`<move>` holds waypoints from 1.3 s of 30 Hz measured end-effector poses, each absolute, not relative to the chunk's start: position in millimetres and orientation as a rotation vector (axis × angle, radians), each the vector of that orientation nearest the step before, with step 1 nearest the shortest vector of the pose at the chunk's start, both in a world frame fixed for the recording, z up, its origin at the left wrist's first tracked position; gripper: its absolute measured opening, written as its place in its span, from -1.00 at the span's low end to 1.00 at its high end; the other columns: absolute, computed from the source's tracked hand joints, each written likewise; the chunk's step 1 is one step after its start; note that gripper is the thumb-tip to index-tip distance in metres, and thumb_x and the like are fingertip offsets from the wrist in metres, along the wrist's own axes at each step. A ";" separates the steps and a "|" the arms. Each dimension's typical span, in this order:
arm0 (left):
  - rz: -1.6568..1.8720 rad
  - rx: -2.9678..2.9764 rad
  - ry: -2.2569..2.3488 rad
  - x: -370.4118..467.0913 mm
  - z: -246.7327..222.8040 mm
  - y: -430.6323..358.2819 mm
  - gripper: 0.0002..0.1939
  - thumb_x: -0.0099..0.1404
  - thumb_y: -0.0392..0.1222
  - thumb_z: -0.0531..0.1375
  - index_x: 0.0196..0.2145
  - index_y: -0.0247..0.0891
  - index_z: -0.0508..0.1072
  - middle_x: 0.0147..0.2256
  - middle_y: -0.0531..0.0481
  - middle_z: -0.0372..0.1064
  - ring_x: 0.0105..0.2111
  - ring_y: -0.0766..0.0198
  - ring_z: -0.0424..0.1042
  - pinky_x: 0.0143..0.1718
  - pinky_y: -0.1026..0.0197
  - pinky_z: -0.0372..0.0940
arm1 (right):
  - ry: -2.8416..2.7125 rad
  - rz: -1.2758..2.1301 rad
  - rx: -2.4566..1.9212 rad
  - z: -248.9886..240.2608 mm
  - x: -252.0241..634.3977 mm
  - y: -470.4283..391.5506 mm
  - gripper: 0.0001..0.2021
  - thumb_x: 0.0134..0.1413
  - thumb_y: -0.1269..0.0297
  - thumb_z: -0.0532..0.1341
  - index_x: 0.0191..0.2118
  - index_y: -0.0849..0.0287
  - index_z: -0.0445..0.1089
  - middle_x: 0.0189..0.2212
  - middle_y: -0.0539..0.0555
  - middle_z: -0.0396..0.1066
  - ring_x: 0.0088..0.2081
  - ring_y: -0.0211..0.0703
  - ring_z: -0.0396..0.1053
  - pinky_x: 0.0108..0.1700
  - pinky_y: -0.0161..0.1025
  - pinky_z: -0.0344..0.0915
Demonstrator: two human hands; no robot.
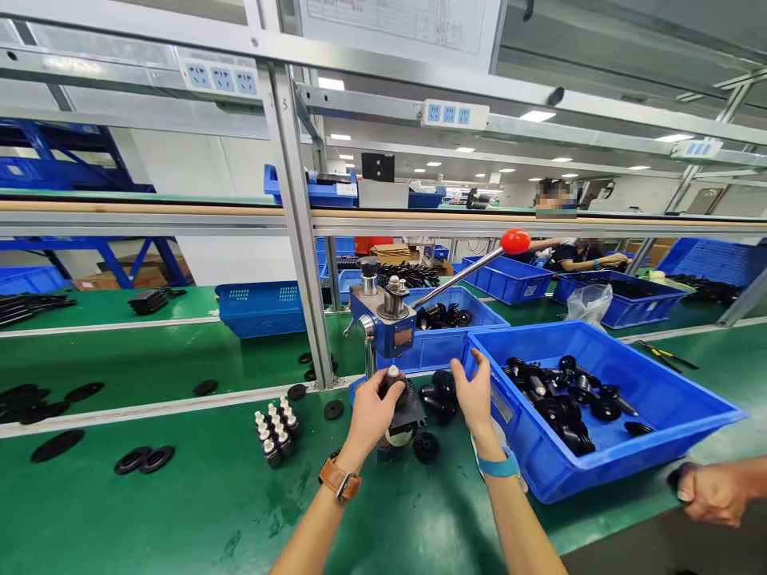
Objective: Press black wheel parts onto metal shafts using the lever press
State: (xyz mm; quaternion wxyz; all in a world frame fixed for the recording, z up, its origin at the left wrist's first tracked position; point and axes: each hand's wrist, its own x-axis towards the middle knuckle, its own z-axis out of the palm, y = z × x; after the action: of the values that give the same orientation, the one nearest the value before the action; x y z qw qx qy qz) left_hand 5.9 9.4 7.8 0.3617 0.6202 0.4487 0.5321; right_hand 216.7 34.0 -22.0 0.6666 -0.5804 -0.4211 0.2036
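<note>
My left hand (372, 414), with a brown watch strap below it, closes its fingers around a small black cylindrical part with a white tip (393, 372). That part stands upright beneath the head of a blue hand press (392, 339). The press lever (459, 277) slopes up to the right and ends in a red ball (516, 240). My right hand (476, 393) is raised beside the press, thumb and fingers apart, holding nothing. Between my hands lie black rounded parts (442, 397) and a black ribbed disc (426, 448). The press base is partly hidden.
A large blue bin (617, 471) with black parts stands right of my hand. Several white-tipped black parts (276, 435) stand grouped at left. Black discs (156, 458) lie farther left. Another person's hand (716, 493) is at the right edge. A metal post (300, 239) rises behind.
</note>
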 end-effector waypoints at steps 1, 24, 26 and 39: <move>1.361 1.613 1.147 4.5 7.6 9.8 -0.67 0.26 0.03 0.24 -0.17 -0.24 0.61 -0.11 -0.14 0.63 -0.09 0.02 0.56 0.00 0.05 0.37 | -1.023 0.466 -1.252 -12.5 212.8 27.8 -0.42 0.08 -0.11 0.24 0.13 0.13 0.30 0.24 0.26 0.31 0.32 0.12 0.23 0.38 0.07 0.14; 1.345 1.638 1.162 -7.6 7.5 30.2 -0.65 0.24 -0.06 0.23 -0.09 -0.26 0.63 -0.08 -0.16 0.63 -0.07 0.00 0.57 0.01 0.03 0.40 | -1.489 0.904 -1.188 -89.8 138.2 -1.4 -0.53 -0.10 0.29 0.40 0.01 0.13 0.46 0.02 0.17 0.53 0.12 0.17 0.44 0.22 0.06 0.32; 1.338 1.651 1.163 -8.2 7.9 28.9 -0.65 0.25 -0.06 0.22 -0.10 -0.26 0.63 -0.09 -0.16 0.63 -0.08 -0.01 0.57 0.01 0.03 0.40 | -1.450 0.920 -1.224 -64.6 164.9 -4.9 -0.40 -0.32 0.31 0.51 -0.01 0.12 0.49 0.04 0.17 0.52 0.20 0.25 0.37 0.30 0.14 0.24; 1.308 1.677 1.177 -5.3 1.6 31.2 -0.67 0.28 -0.09 0.23 -0.06 -0.23 0.63 -0.11 -0.14 0.63 -0.12 0.03 0.57 -0.09 0.09 0.43 | -0.947 0.363 -0.679 250.0 216.0 15.2 -0.71 0.32 0.09 0.23 -0.25 0.24 0.50 -0.53 0.00 0.35 -0.50 -0.24 0.44 -0.35 -0.20 0.45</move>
State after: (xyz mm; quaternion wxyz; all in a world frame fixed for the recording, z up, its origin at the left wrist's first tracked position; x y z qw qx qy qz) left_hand -5.3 31.2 1.6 0.3480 0.6468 0.4539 0.5045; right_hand 216.0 15.2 250.0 0.8195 -0.3190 -0.4446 0.1704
